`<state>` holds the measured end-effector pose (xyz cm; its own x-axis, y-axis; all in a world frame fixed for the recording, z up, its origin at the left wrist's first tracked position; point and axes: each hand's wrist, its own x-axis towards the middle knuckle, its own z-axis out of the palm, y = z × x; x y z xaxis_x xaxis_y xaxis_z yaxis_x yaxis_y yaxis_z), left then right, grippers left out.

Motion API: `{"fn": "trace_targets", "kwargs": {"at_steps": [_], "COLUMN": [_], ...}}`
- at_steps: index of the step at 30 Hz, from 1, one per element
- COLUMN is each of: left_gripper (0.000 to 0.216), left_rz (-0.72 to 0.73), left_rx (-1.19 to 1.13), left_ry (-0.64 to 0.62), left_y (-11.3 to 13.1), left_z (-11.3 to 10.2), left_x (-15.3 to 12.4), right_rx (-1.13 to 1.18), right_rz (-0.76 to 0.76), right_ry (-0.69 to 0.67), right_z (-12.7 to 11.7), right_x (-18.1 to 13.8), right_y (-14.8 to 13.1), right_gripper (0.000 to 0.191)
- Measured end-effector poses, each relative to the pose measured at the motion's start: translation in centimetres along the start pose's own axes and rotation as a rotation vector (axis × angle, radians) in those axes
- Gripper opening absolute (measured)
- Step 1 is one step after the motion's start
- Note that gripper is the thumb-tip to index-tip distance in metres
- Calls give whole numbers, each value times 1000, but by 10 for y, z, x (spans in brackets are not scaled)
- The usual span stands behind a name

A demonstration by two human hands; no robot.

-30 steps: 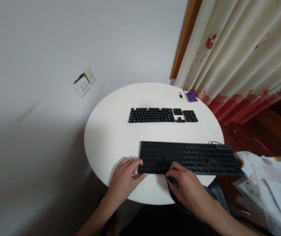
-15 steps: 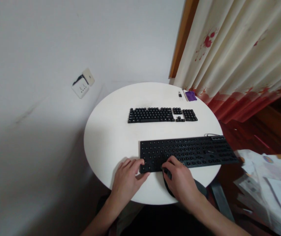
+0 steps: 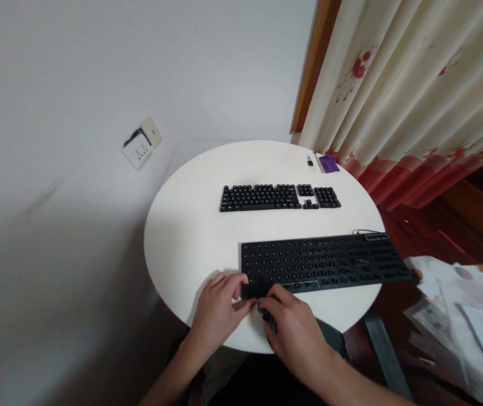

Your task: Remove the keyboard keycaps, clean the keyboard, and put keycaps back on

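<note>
A black keyboard base (image 3: 326,265) without keycaps lies across the near half of the round white table (image 3: 182,242). My left hand (image 3: 220,313) grips its near left corner, with the fingers on top and the thumb against the front edge. Just to the right, at the keyboard's front edge, my right hand (image 3: 294,332) is curled over a small black object (image 3: 269,320) that I cannot make out. Farther back, a set of black keycaps (image 3: 279,197) lies on the table in keyboard layout.
A small black piece (image 3: 310,162) and a purple item (image 3: 329,164) sit at the table's far right edge. A cream and red curtain (image 3: 410,96) hangs at the right. Loose papers (image 3: 465,321) lie at the lower right. A wall socket (image 3: 142,148) is on the left.
My right hand has slid left along the keyboard's front edge toward my left hand. The keyboard base has shifted a little away from me. My left hand stays on the corner.
</note>
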<state>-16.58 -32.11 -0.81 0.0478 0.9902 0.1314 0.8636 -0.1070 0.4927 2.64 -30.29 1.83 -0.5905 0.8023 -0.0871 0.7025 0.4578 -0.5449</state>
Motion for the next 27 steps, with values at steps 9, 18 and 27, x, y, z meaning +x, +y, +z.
{"fn": "trace_targets", "kwargs": {"at_steps": [9,18,27], "left_gripper": [42,25,28], "left_rz": [90,158,194], "left_rx": [-92,-77,-38], "left_ry": [-47,3,49], "left_y": [-17,-26,-37], "left_z": [-1,1,6], "left_x": [1,3,5], "right_rx": [-198,-158,-169], "right_rz": [-127,125,432], "right_ry": [60,145,462], "right_z": [17,-13,-63], "right_x": [32,-10,-63], "right_y": [-25,35,144], "right_gripper": [15,20,18]}}
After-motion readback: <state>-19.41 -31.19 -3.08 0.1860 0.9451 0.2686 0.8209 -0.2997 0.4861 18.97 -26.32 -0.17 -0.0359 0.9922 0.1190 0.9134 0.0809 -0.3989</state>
